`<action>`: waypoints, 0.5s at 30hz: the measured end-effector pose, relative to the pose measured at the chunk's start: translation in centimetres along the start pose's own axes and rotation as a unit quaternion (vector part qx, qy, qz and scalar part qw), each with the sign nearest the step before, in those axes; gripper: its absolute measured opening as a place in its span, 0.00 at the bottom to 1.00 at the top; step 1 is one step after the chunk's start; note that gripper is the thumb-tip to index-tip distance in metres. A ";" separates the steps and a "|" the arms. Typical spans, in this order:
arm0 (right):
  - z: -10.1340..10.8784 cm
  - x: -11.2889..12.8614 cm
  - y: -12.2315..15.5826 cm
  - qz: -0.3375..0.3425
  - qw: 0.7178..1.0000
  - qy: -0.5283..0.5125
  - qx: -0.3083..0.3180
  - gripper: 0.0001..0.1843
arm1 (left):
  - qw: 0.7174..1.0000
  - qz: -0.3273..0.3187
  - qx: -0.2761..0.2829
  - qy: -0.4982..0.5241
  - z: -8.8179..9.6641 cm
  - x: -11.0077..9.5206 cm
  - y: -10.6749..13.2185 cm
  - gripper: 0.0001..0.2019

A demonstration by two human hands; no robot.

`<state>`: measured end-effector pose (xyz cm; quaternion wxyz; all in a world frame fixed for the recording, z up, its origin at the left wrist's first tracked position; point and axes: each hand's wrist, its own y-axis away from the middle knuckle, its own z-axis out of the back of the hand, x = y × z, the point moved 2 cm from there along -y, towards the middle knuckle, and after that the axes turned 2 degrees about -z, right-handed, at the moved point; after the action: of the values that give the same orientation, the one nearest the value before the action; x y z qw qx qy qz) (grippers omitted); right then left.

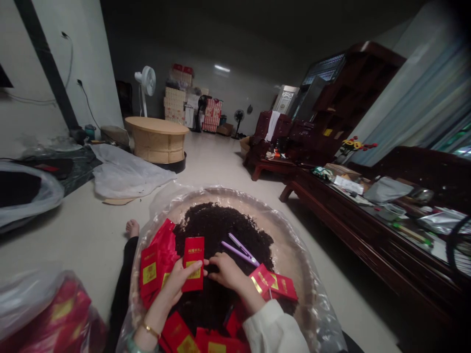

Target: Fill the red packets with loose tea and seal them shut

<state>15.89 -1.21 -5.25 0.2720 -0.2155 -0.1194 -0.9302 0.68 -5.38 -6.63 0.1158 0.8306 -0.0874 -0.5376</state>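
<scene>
My left hand point(179, 280) grips a small red packet point(193, 260) with a yellow label, held upright over a heap of dark loose tea leaves point(221, 230). My right hand point(226, 269) rests on the leaves just right of that packet, fingers curled and pressed down at its edge; what they pinch I cannot make out. The leaves fill a wide round tray point(294, 245) lined with clear plastic. More red packets point(156, 260) stand in a row at the tray's left. Other red packets point(274, 284) lie by my right wrist. A purple tool point(241, 251) lies on the leaves.
A plastic bag of red packets point(55, 314) sits at the lower left. A long dark wooden table point(368, 230) with clutter runs along the right. A round wooden tub point(157, 138), white plastic sheets point(125, 174), a fan point(146, 83) and stacked boxes point(176, 100) stand further back on the floor.
</scene>
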 end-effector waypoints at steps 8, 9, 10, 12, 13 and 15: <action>5.3 -0.9 -0.2 -0.066 0.946 -0.266 -0.172 0.10 | 0.986 -0.054 0.014 -0.155 -0.3 0.3 -0.2 0.18; 6.2 -0.4 -0.1 -0.052 0.940 -0.286 -0.178 0.11 | 0.982 -0.065 0.024 -0.175 -0.5 0.2 -0.2 0.17; 7.0 0.3 -0.1 -0.033 0.938 -0.294 -0.181 0.11 | 0.978 -0.076 0.032 -0.191 -0.6 0.2 -0.2 0.16; 8.4 2.0 0.1 0.004 0.944 -0.279 -0.177 0.10 | 0.971 -0.092 0.042 -0.216 -0.7 0.1 -0.2 0.15; 8.8 2.9 0.1 0.024 0.949 -0.265 -0.167 0.10 | 0.968 -0.096 0.045 -0.225 -0.7 0.1 -0.3 0.14; 9.1 4.4 0.1 0.060 0.956 -0.246 -0.146 0.12 | 0.964 -0.101 0.051 -0.239 -0.7 0.1 -0.3 0.12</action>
<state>15.65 -0.16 4.79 0.2554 -0.4821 -0.0326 -0.8375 1.37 -5.04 -6.54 -0.0053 0.6870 -0.0555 -0.7245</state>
